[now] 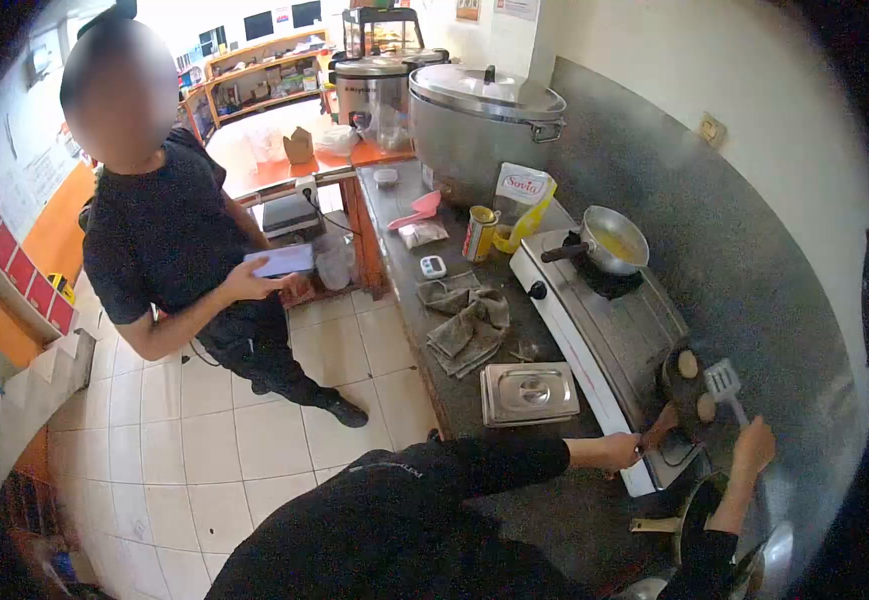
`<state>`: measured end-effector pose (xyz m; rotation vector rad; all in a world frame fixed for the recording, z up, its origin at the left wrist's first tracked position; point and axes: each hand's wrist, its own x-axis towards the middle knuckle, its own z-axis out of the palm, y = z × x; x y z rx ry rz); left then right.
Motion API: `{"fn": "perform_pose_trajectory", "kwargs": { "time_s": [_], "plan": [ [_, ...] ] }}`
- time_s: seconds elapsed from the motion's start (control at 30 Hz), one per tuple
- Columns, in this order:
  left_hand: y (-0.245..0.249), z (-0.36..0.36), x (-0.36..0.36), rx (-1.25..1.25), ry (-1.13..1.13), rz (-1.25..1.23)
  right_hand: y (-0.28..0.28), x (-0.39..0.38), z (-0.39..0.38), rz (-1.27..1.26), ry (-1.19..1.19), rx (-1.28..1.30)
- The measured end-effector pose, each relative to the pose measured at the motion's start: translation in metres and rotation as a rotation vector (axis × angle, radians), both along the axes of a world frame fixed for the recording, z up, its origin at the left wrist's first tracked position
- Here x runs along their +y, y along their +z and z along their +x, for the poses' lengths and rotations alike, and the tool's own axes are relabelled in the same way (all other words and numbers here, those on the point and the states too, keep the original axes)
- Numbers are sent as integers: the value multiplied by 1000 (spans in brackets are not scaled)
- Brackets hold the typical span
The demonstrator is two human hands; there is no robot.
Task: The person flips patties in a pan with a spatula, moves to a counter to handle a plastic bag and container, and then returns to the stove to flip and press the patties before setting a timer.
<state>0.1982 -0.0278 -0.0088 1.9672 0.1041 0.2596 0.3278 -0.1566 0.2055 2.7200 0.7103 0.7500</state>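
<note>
Two round, tan patties [688, 364] lie in a dark pan [676, 390]; my left hand [616, 452] clasps its handle [661, 425], my right hand [753, 445] a slotted spatula [723, 381].

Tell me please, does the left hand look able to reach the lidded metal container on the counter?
Probably yes: the left hand is near the lidded metal container, and nothing visible stands between them. It seems closed on the pan handle, so it should let go first.

Tiled flr [334, 350], metal-clad wall [644, 150], bright light, shelves [264, 85] at back
</note>
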Motion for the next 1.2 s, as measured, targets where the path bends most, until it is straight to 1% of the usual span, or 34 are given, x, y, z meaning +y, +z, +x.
{"fn": "perform_pose_trajectory", "kwargs": {
  "time_s": [0.1, 0.13, 0.2, 0.23, 0.3, 0.33, 0.37, 0.4, 0.47, 0.5, 0.53, 0.67, 0.73, 0.77, 0.83, 0.87, 0.93, 1.03, 1.13, 1.2],
  "plan": [
    [-6, 6, -1, 49, -1, 113, 0, 2, -5, 48, -5, -9],
    [12, -6, -2, 106, -19, 29, 0, 2, -7, 71, -2, -4],
    [46, -28, -1, 218, -47, -132, -4, 5, -9, 39, 17, 2],
    [31, -19, 1, 121, -48, -78, -6, 9, -10, 26, 30, 3],
    [-16, 8, -2, -78, -52, 27, -21, 11, 0, 41, 19, 79],
    [-22, 11, -2, -62, -21, 36, -24, 13, 2, 44, 12, 117],
    [-28, 15, -1, -27, -36, 67, -27, 15, 2, 38, 5, 127],
    [-24, 16, 1, 9, -52, 95, -28, 18, -4, 30, -4, 139],
    [-19, 13, 4, 73, -81, 19, -29, 20, -5, 24, -18, 174],
    [22, -15, 5, 99, -95, -85, -29, 19, -3, 25, -22, 196],
    [47, -32, 5, 124, -109, -188, -29, 18, -1, 28, -27, 217],
    [8, -6, 8, 120, -129, -110, -22, 12, -6, 63, 0, 104],
    [-1, 1, 9, 114, -132, -67, -21, 8, -7, 100, 12, 72],
    [-6, 4, 9, 90, -129, -87, -18, 6, -8, 103, -10, 94],
    [-2, -1, 9, 43, -122, -126, -6, 7, -20, 111, -54, 138],
    [0, -2, 9, 63, -119, -117, -6, 6, -22, 123, -53, 121],
    [22, -15, 8, 100, -112, -101, -5, 3, -24, 145, -48, 84],
    [22, -15, 8, 155, -148, -138, -4, -3, -24, 122, -60, 78],
    [24, -15, 9, 90, -134, 33, -1, -7, -32, 132, -54, 64],
    [19, -12, 9, 107, -147, -42, -6, -11, -27, 135, -33, 38]
  ]
}}
